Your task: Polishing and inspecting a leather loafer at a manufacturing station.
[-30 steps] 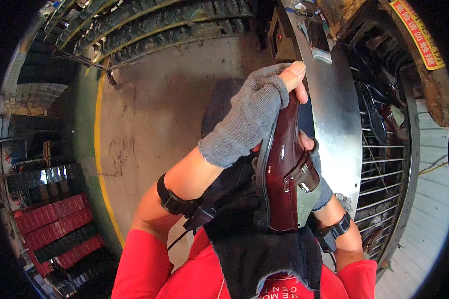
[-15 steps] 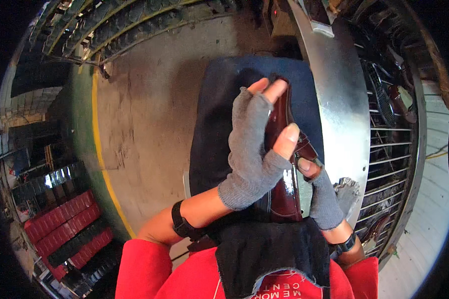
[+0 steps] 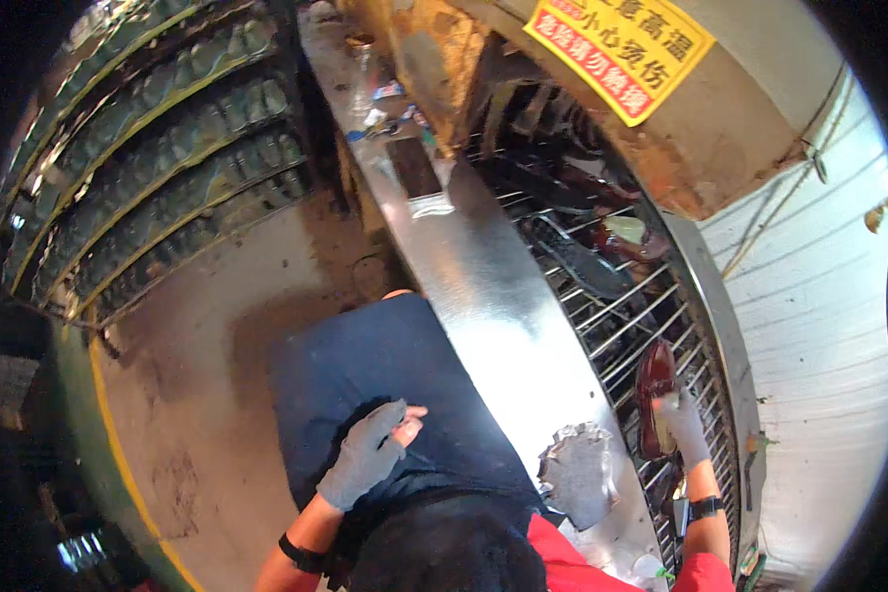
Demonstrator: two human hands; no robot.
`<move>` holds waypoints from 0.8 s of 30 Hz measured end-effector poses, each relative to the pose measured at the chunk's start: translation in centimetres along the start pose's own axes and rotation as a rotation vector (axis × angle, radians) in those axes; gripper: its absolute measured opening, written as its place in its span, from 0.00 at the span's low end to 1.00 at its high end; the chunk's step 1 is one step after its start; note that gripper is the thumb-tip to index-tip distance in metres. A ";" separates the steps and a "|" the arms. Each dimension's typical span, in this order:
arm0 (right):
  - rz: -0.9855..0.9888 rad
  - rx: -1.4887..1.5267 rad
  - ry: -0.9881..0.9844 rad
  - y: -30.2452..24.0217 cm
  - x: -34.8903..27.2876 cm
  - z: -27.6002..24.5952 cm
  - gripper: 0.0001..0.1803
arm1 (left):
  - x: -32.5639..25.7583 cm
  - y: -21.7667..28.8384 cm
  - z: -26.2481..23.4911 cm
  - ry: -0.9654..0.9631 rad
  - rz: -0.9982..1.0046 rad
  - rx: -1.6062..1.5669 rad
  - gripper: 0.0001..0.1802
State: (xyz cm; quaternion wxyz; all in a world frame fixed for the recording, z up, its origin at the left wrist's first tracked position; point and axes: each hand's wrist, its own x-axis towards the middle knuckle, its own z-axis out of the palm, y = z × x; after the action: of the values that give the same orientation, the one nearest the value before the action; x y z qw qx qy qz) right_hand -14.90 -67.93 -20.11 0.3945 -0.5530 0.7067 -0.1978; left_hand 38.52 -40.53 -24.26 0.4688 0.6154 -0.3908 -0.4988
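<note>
At the right, my right hand [image 3: 683, 424], in a grey fingerless glove, is closed on a glossy dark red leather shoe [image 3: 655, 367]. The shoe is over a rack of metal bars [image 3: 614, 324]; whether it rests on them I cannot tell. My left hand [image 3: 373, 449], gloved the same way, lies over the dark blue cloth [image 3: 355, 360] on my lap. Its bare fingertips are loosely bent and a little apart, with nothing seen in them. Farther up the bars sit a dark shoe [image 3: 577, 259] and a dark red one with a pale inside [image 3: 629, 237].
A shiny metal ledge [image 3: 498, 286] runs between my lap and the bars, with a crumpled grey sheet [image 3: 579, 476] on its near part. Above the far bars hangs a brown housing bearing a yellow and red sign [image 3: 622, 54]. Tiered racks [image 3: 168, 138] fill the far left.
My right hand has carried the dark red shoe from my lap to the bars at the right. My left hand has let go of it and dropped back. The view has swung right.
</note>
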 end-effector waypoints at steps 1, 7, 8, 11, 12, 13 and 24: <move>0.052 -0.467 0.013 -0.3 -0.1 -0.8 0.37 | 0.4 0.7 0.0 0.014 0.067 0.137 0.17; -0.616 -0.795 -0.014 -9.3 1.4 7.8 0.38 | 2.4 0.0 -0.5 0.043 -0.139 -0.151 0.17; -0.584 -0.617 -0.103 -10.1 3.4 10.4 0.36 | 2.6 0.3 -0.6 0.034 -0.135 -0.120 0.17; -0.717 -0.566 -0.070 -13.2 8.7 17.6 0.30 | 2.5 -1.3 -0.8 0.038 -0.103 -0.158 0.17; -0.772 -0.639 -0.028 -14.0 10.4 19.6 0.30 | 2.2 -1.8 -1.0 0.047 -0.105 -0.208 0.17; -0.782 -0.593 -0.030 -13.7 11.9 20.5 0.28 | 1.9 -2.5 -1.1 0.019 -0.104 -0.266 0.16; -0.820 -0.359 -0.280 -26.9 -0.9 16.8 0.31 | 4.4 0.0 3.8 -0.116 0.014 -0.226 0.26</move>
State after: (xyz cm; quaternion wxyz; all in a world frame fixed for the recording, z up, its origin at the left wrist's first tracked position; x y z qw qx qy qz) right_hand 15.04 -72.79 -10.85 0.2736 -0.8673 0.3930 -0.1356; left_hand 35.71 -45.43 -25.64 0.5154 0.5260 -0.3630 -0.5709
